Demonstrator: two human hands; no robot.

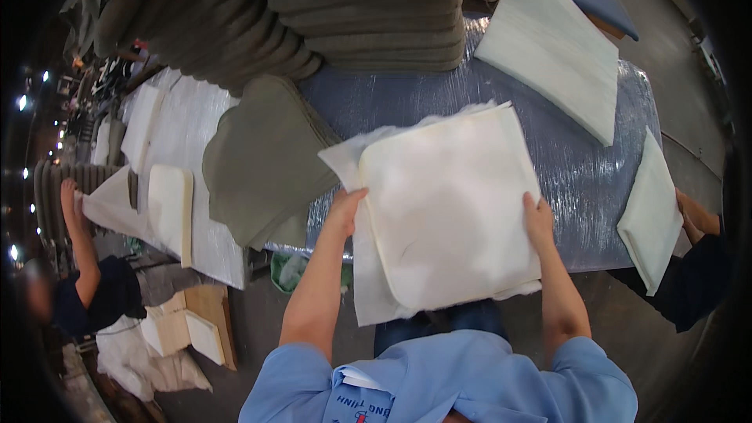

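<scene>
Between my two hands is a square white foam cushion pad [450, 207] with rounded corners, held up over the near edge of the table. A thin white sheet [370, 286] lies under it and sticks out past its left side and corners. My left hand [345, 211] is closed on the pad's left edge, thumb on top. On the opposite edge my right hand [538, 219] grips in the same way. The fingers beneath the pad are hidden. Just left of my left hand lies a fanned pile of grey-green fabric covers [262, 153].
Tall stacks of grey-green cushions [368, 12] stand at the table's far side. A white pad [552, 51] lies at the far right of the wrapped table [407, 90]. At right a co-worker holds another white pad [654, 215]; at left another co-worker handles a white sheet [117, 204].
</scene>
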